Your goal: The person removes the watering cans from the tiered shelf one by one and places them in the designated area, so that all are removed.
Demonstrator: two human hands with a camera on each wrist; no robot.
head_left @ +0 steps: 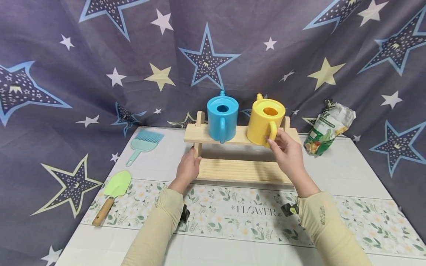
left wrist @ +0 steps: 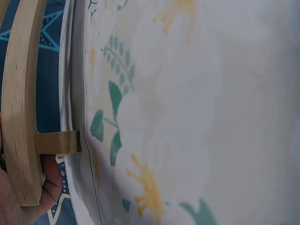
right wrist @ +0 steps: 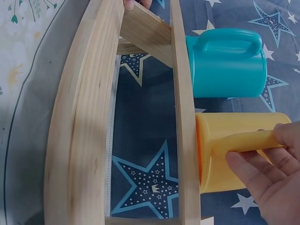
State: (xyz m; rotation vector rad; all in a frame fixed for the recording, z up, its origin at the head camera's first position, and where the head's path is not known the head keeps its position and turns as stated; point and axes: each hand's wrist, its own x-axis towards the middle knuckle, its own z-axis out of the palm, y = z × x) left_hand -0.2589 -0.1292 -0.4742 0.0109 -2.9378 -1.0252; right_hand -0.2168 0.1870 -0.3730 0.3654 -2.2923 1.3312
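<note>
A two-tier wooden shelf (head_left: 239, 170) stands on the table, with a blue watering can (head_left: 213, 125) and a yellow watering can (head_left: 257, 123) side by side on its upper board. My left hand (head_left: 187, 169) grips the shelf's left side support, its fingers curling round the wood in the left wrist view. At the other side, my right hand (head_left: 290, 153) pinches the handle of the yellow can between thumb and fingers. In the right wrist view the yellow can's base meets the upper board, and the blue can (right wrist: 229, 70) stands a short gap away.
To the left lie a teal dustpan-shaped brush (head_left: 144, 142) and a green trowel (head_left: 116, 184) with a wooden handle. A clipped, partly crumpled bag (head_left: 324, 135) stands at the back right. A star-patterned curtain (head_left: 133, 55) hangs behind the table (head_left: 233, 244).
</note>
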